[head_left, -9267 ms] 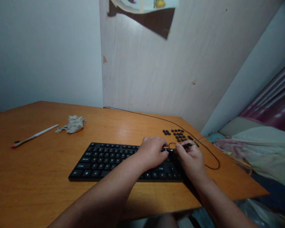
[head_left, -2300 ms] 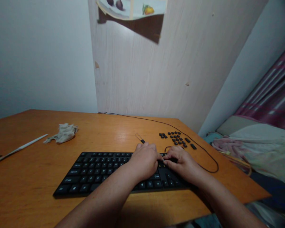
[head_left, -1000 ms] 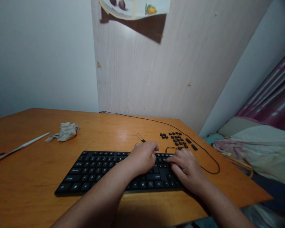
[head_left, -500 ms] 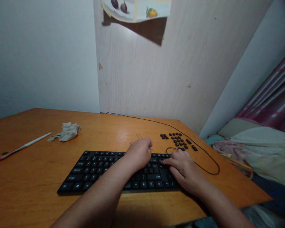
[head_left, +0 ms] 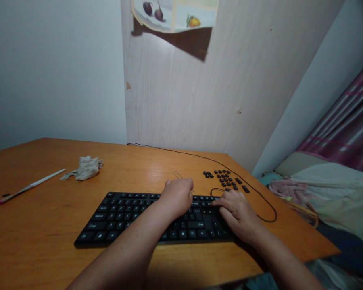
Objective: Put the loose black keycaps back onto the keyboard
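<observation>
The black keyboard (head_left: 97, 225) lies on the wooden table, its right part partly covered by my right hand. My left hand (head_left: 178, 195) is closed above the keyboard's upper middle, pinching a thin bent wire (head_left: 177, 174). A loop of that wire sticks out beyond the knuckles, and a short end shows by the fingertips. At the right end of the keyboard is my right hand (head_left: 236, 211), its fingers drawn together over the upper keys; what they hold, if anything, is hidden. Small bare spots without keycaps show left of its fingertips.
Several loose keycaps (head_left: 225, 177) lie in groups behind the keyboard's right end. A black cable (head_left: 274, 207) curves around them along the table. A crumpled grey cloth (head_left: 87, 167) and a thin brush (head_left: 33, 185) lie on the left. A bed stands beyond the table's right edge.
My right hand's fingertips have shifted slightly right and away from me, uncovering another bare spot on the keyboard. My left hand stays nearly in place with the wire.
</observation>
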Action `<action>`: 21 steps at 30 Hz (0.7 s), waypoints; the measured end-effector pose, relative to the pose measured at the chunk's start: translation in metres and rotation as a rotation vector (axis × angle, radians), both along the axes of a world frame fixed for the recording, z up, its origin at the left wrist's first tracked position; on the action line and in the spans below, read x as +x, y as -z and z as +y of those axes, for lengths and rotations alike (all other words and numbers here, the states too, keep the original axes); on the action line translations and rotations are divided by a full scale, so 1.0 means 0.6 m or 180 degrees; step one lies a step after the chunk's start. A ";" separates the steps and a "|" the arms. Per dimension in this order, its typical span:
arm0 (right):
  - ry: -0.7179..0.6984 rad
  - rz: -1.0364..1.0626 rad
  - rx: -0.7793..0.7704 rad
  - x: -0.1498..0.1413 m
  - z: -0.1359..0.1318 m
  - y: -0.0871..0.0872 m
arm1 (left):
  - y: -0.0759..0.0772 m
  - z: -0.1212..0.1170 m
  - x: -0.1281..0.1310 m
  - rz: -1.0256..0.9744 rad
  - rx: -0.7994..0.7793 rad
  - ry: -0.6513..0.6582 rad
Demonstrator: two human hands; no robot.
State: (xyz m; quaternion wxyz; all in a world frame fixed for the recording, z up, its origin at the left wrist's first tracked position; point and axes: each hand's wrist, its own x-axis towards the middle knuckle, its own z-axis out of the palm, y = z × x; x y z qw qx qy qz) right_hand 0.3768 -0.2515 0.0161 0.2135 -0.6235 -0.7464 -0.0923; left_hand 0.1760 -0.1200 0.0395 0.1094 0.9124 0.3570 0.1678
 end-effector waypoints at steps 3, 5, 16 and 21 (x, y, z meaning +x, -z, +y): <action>0.0137 0.0332 0.0212 0.020 0.007 -0.004 | 0.000 -0.001 0.000 0.0037 0.0087 0.0018; 0.0288 0.0578 0.0390 0.041 0.016 -0.004 | 0.000 -0.003 -0.001 0.0058 0.0150 0.0042; 0.0901 0.0665 -0.0066 0.129 0.112 -0.002 | 0.004 -0.011 0.001 0.0281 0.0310 0.0203; 0.1014 0.0551 -0.0237 0.133 0.162 0.004 | 0.001 -0.016 -0.002 0.0356 0.0352 0.0213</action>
